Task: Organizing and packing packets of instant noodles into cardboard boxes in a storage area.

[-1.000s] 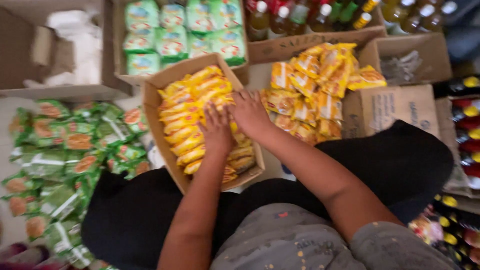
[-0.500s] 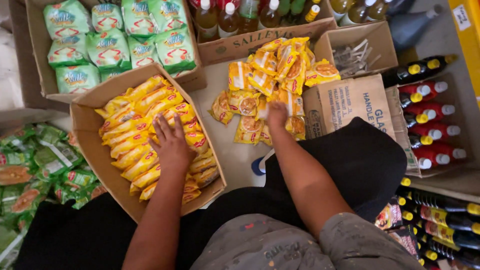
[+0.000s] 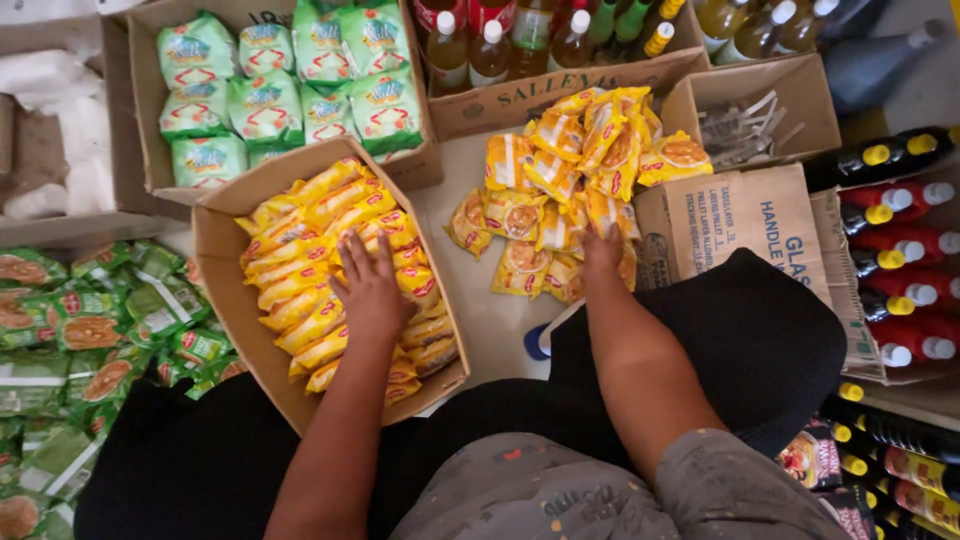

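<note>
Yellow noodle packets (image 3: 300, 250): flat pillow packs with red and orange print, stood on edge in tight rows inside an open cardboard box (image 3: 222, 262) on the floor, filling it almost wall to wall. Left hand (image 3: 372, 290): fingers spread wide, palm flat on the rows, gripping nothing. Loose pile of yellow packets (image 3: 560, 180): heaped on pale floor (image 3: 490, 320) just right of the box. Right hand (image 3: 603, 250): resting at the pile's near edge; whether it grips a packet cannot be told. Box of green packets (image 3: 270, 100): behind, touching. Bottles (image 3: 890, 200): far right. Open room: a narrow floor strip between box and pile.
</note>
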